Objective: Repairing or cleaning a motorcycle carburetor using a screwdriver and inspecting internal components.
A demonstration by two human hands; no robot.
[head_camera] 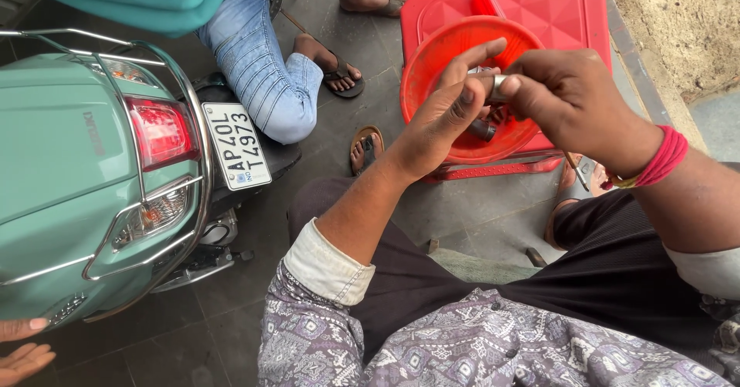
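My left hand and my right hand meet above a red plastic bowl and together hold a small silver metal cylinder. The left fingers curl around one end of it, and the right fingers pinch the other end. A red thread band circles my right wrist. Inside the bowl, under my hands, lie dark small metal parts, mostly hidden. The bowl rests on a red plastic stool.
A green scooter with a chrome rear rack and a number plate stands at the left. A person in blue jeans and sandals crouches beside it. Another person's fingers show at the bottom left. Sandy ground lies at the top right.
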